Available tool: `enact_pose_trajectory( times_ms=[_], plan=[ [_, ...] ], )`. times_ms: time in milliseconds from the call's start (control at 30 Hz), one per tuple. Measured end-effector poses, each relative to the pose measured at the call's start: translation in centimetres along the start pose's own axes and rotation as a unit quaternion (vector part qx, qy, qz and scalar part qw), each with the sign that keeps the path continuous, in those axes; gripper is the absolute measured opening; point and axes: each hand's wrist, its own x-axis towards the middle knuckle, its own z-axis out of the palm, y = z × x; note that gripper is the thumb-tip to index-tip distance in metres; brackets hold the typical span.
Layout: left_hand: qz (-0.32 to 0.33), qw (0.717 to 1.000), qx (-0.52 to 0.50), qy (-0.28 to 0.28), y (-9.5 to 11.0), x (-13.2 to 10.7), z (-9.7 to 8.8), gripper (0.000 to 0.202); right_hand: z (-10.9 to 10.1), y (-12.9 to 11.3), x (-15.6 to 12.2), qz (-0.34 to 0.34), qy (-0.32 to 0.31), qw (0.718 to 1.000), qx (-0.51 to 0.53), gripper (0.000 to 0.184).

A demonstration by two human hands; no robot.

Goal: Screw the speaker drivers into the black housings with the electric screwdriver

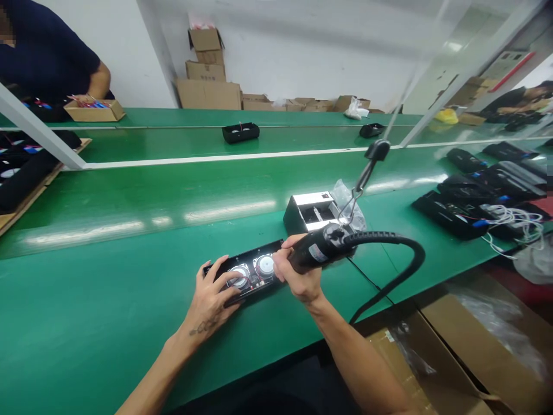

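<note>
A black speaker panel (253, 260) with two round silver drivers lies on the green bench (108, 300) in front of me. My left hand (211, 297) rests on its left end, fingers spread and pressing it down. My right hand (294, 274) is wrapped round a black electric screwdriver (322, 248), whose tip points at the panel's right end. The tool hangs from a hook and cord (367, 170) above, and a thick black cable (404, 265) loops off its rear.
A small black and silver box (309, 210) stands just behind the tool. Several black units with wires (475, 202) lie at right. Another black panel (241, 132) sits on the far belt. A person in dark clothing (47, 52) works at far left. Open cardboard boxes (466, 346) stand beside the bench.
</note>
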Motion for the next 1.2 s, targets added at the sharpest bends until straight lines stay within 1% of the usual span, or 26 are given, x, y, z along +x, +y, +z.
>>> enact_pose_trajectory(
  times_ms=[200, 300, 367, 433, 500, 533, 567, 633, 700, 733, 767, 800, 833, 900, 967, 1033, 1100, 1133, 1200],
  plan=[
    [-0.001, 1.000, 0.001, -0.010, -0.2, 0.0, 0.0, 0.002, 0.3, -0.2, 0.0, -0.025, -0.038, 0.996, -0.072, 0.022],
    [-0.001, 1.000, 0.001, -0.010, -0.3, 0.1, 0.1, 0.002, 0.6, -0.5, 0.1, -0.060, -0.050, 0.990, -0.116, 0.021],
    [0.005, 1.000, 0.005, -0.007, -0.4, 0.0, 0.2, 0.002, 0.9, -0.5, 0.1, -0.087, -0.045, 0.985, -0.140, 0.020],
    [0.013, 1.000, 0.010, -0.001, -0.6, 0.0, 0.3, 0.003, 1.1, -0.7, 0.0, -0.082, -0.048, 0.986, -0.135, 0.019],
    [0.019, 1.000, 0.015, 0.002, -0.9, 0.0, 0.4, 0.003, 0.6, -1.2, 0.1, -0.043, -0.056, 0.992, -0.104, 0.023],
    [0.020, 1.000, 0.016, 0.003, -1.0, 0.0, 0.4, 0.003, 0.0, -1.7, 0.2, -0.025, -0.048, 0.995, -0.086, 0.027],
    [0.022, 1.000, 0.016, 0.003, -1.1, 0.0, 0.4, 0.003, -0.8, -2.2, 0.4, -0.017, -0.023, 0.997, -0.070, 0.031],
    [0.024, 1.000, 0.016, 0.005, -1.1, 0.1, 0.4, 0.002, -3.1, -3.3, 1.2, -0.042, 0.074, 0.994, -0.062, 0.034],
    [0.023, 1.000, 0.017, 0.009, -1.1, 0.1, 0.4, 0.003, -5.8, -4.1, 2.3, -0.097, 0.184, 0.973, -0.100, 0.031],
    [0.023, 1.000, 0.018, 0.010, -1.0, 0.2, 0.4, 0.004, -7.1, -4.3, 2.9, -0.121, 0.224, 0.958, -0.128, 0.030],
    [0.023, 0.999, 0.019, 0.011, -0.9, 0.2, 0.4, 0.005, -8.3, -4.2, 3.4, -0.138, 0.249, 0.946, -0.155, 0.027],
    [0.024, 0.999, 0.020, 0.010, -0.9, 0.2, 0.3, 0.005, -9.2, -4.1, 3.9, -0.144, 0.260, 0.939, -0.173, 0.025],
    [0.024, 0.999, 0.021, 0.009, -0.8, 0.2, 0.3, 0.005, -10.0, -3.8, 4.4, -0.140, 0.258, 0.939, -0.180, 0.024],
    [0.022, 0.999, 0.023, 0.005, -0.5, 0.2, 0.3, 0.004, -10.8, -3.3, 4.7, -0.112, 0.231, 0.950, -0.178, 0.025],
    [0.013, 1.000, 0.024, 0.003, -0.2, 0.2, 0.3, 0.003, -10.6, -3.1, 4.5, -0.068, 0.183, 0.967, -0.166, 0.027],
    [0.000, 1.000, 0.022, 0.005, 0.1, 0.1, 0.2, 0.005, -9.4, -3.5, 3.6, -0.020, 0.128, 0.982, -0.137, 0.029],
    [-0.011, 1.000, 0.014, 0.011, 0.5, 0.2, 0.3, 0.008, -7.3, -4.0, 2.3, 0.019, 0.076, 0.994, -0.075, 0.029],
    [-0.017, 1.000, 0.010, 0.013, 0.6, 0.2, 0.3, 0.009, -6.0, -4.2, 1.6, 0.028, 0.056, 0.997, -0.035, 0.029],
    [-0.028, 0.999, 0.000, 0.015, 0.8, 0.3, 0.2, 0.011, -3.0, -4.4, 0.2, 0.023, 0.019, 0.999, 0.039, 0.028]
  ],
)
